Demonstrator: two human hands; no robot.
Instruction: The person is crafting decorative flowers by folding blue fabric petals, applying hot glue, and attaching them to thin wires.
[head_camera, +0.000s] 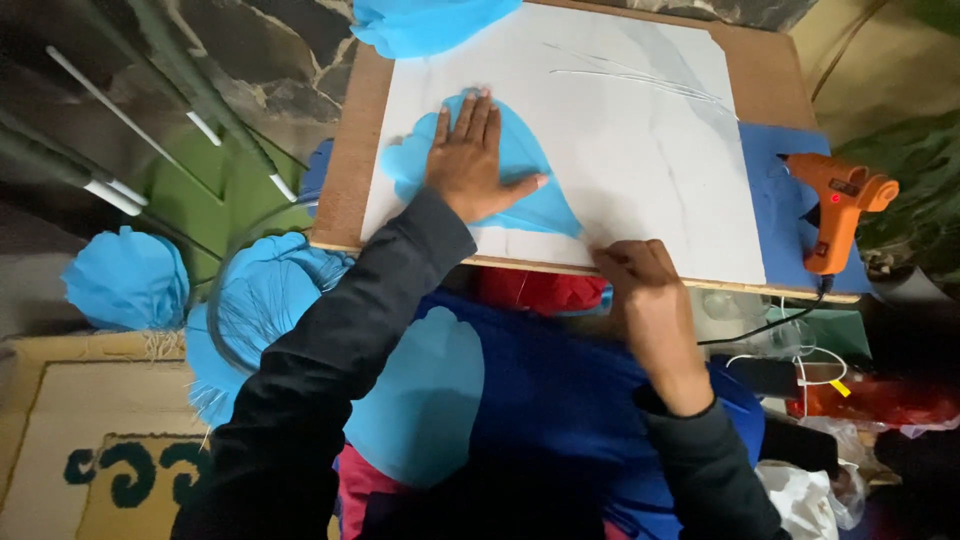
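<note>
A light blue petal-shaped paper piece (535, 185) lies on a white marbled board (640, 150) that rests on a wooden panel (345, 170). My left hand (470, 160) lies flat on the petal, fingers spread and pointing away from me. My right hand (640, 275) is curled at the board's near edge, just beyond the petal's pointed tip; whether it pinches anything is hidden. Another light blue petal (425, 395) rests on my lap over dark blue cloth.
An orange glue gun (840, 200) stands on dark blue paper (775, 190) at the board's right end, its cord trailing down. More light blue paper (420, 25) lies at the board's far edge. Blue paper flowers (125, 280) and green stems (200, 90) sit to the left.
</note>
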